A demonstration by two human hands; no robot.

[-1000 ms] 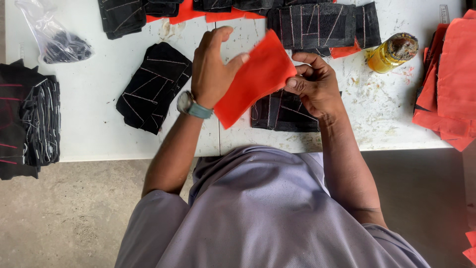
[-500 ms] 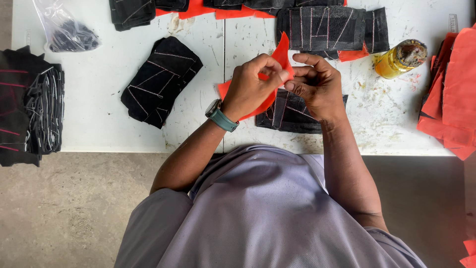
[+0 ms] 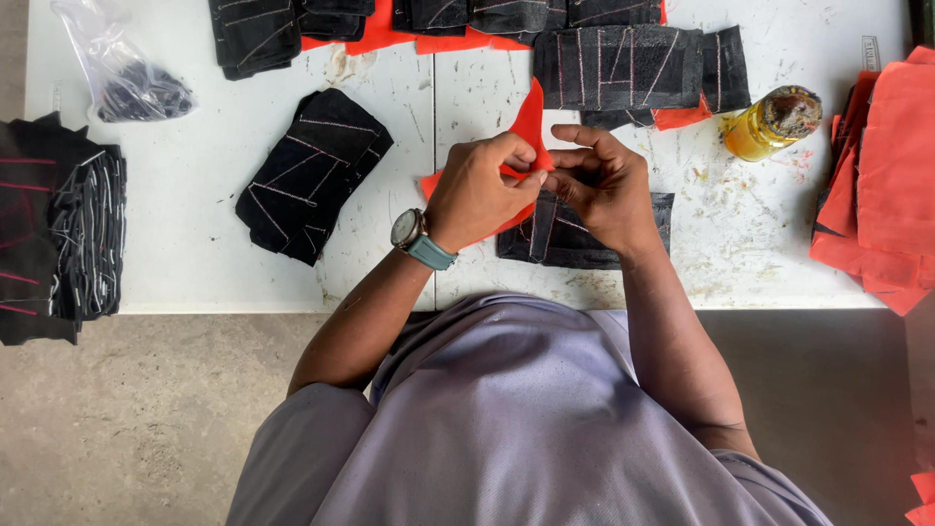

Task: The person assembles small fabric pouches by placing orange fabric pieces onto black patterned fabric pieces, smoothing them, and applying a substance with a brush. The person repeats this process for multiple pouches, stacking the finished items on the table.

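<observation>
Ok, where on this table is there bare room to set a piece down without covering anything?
Bare table lies between the black stack at the left edge and the loose black piece, below the plastic bag. Another, scuffed patch sits below the yellow bottle, left of the orange pile. The far edge is crowded with black pieces; both hands hold orange fabric at centre.

You wear a loose grey short-sleeved shirt, both forearms bare, and 1 round dark-faced wristwatch (image 3: 410,230) with a teal strap on your left wrist.

Sewing wkshop: stacked black fabric pcs (image 3: 58,234) on scuffed white table (image 3: 195,195), concrete floor (image 3: 146,419)
</observation>
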